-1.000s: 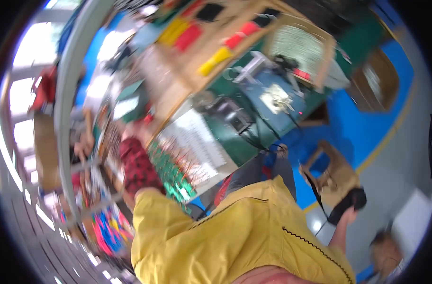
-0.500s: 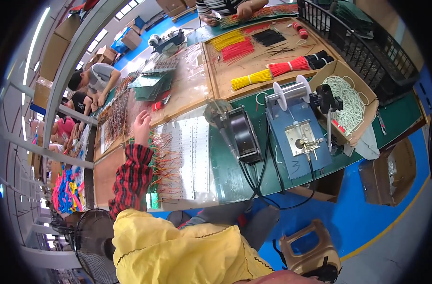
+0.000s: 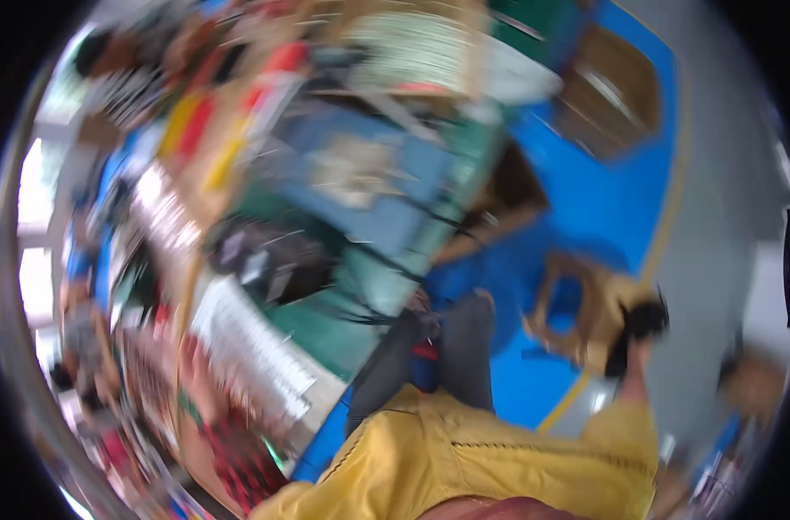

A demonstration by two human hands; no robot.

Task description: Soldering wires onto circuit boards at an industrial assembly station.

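Black object (image 3: 646, 319), green tabletop (image 3: 321, 336), blue floor (image 3: 616, 199)

Blurred green tabletop (image 3: 313, 334), blue machine (image 3: 339, 217) on it, dark device (image 3: 295, 267) beside that, pale sheet (image 3: 252, 347) near the edge, open cardboard box (image 3: 477, 48) of pale cord (image 3: 408, 52), wooden tray (image 3: 208, 199)
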